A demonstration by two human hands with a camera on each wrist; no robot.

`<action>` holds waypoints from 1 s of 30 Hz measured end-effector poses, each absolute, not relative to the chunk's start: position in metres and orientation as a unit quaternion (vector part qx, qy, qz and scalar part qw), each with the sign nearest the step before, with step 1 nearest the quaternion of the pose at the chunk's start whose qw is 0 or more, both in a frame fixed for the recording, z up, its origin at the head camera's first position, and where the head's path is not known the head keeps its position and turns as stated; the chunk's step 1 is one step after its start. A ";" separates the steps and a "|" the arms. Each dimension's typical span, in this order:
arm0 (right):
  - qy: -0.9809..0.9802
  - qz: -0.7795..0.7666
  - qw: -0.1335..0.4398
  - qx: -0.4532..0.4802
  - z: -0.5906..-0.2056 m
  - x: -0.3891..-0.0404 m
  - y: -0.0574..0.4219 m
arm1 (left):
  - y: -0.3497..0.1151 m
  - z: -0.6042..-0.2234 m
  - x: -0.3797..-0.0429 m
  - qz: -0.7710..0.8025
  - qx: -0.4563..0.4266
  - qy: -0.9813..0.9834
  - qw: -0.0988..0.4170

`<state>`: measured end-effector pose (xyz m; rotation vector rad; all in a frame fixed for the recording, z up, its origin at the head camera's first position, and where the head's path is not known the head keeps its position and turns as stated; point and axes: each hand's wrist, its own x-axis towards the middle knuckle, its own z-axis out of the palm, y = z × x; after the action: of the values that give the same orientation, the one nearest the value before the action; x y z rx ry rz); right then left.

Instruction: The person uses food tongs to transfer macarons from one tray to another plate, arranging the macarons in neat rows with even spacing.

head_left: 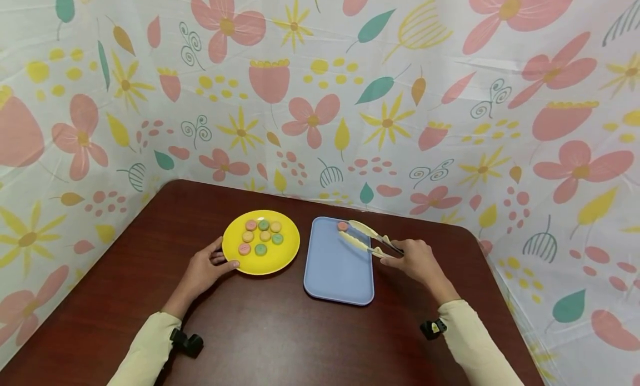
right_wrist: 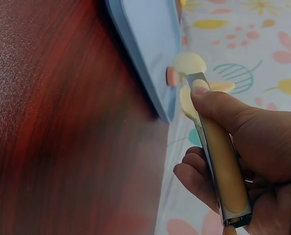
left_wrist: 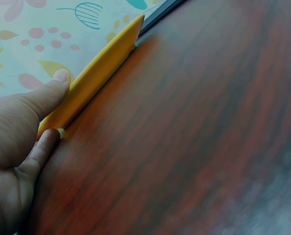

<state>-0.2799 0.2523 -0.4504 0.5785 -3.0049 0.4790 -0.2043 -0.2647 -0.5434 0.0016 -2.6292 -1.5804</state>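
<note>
My left hand (head_left: pixel 204 268) grips the near-left rim of a round yellow plate (head_left: pixel 285 258), the thumb over the edge and fingers at its underside in the left wrist view. Small round cookies (head_left: pixel 260 249) in pink, green and yellow lie on the plate. In my right hand (head_left: pixel 417 262) is a pair of tongs (head_left: pixel 372 241) with cream tips and metal arms. The tongs' tips are spread at the far end of a blue tray (head_left: pixel 340 272). One pink cookie (head_left: pixel 342 226) lies on the tray by those tips; whether they touch it I cannot tell.
Plate and tray stand side by side on a dark brown wooden table (head_left: pixel 280 330), a narrow gap between them. A flower-patterned cloth (head_left: pixel 310 153) hangs behind the table and along its sides. Black wrist cameras (head_left: pixel 187 342) are strapped over both sleeves.
</note>
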 end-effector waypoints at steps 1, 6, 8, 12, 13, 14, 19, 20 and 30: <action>-0.970 0.155 0.021 0.186 -0.451 -0.280 0.252 | -0.265 -0.543 -0.204 -0.515 -0.001 -0.857 0.037; -0.972 0.158 0.011 0.174 -0.455 -0.284 0.246 | -0.265 -0.544 -0.203 -0.517 0.002 -0.855 0.035; -0.973 0.160 0.005 0.167 -0.457 -0.287 0.244 | -0.265 -0.545 -0.203 -0.517 0.003 -0.855 0.034; -0.975 0.161 0.003 0.155 -0.459 -0.290 0.242 | -0.265 -0.545 -0.204 -0.519 0.001 -0.854 0.036; -0.975 0.162 0.002 0.154 -0.459 -0.290 0.242 | -0.265 -0.544 -0.204 -0.519 0.001 -0.854 0.037; -0.975 0.162 0.002 0.152 -0.460 -0.291 0.241 | -0.265 -0.544 -0.204 -0.519 -0.001 -0.854 0.038; -0.975 0.164 -0.009 0.148 -0.462 -0.292 0.241 | -0.265 -0.543 -0.204 -0.520 -0.004 -0.853 0.038; -0.976 0.163 -0.009 0.147 -0.462 -0.292 0.241 | -0.265 -0.543 -0.204 -0.521 -0.005 -0.853 0.039; -0.975 0.169 -0.001 0.147 -0.463 -0.294 0.234 | -0.265 -0.546 -0.205 -0.521 -0.001 -0.853 0.036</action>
<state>-0.2942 0.2340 -0.4629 0.4607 -3.0644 0.5303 -0.2046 -0.2646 -0.5456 -0.0044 -2.6190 -1.6016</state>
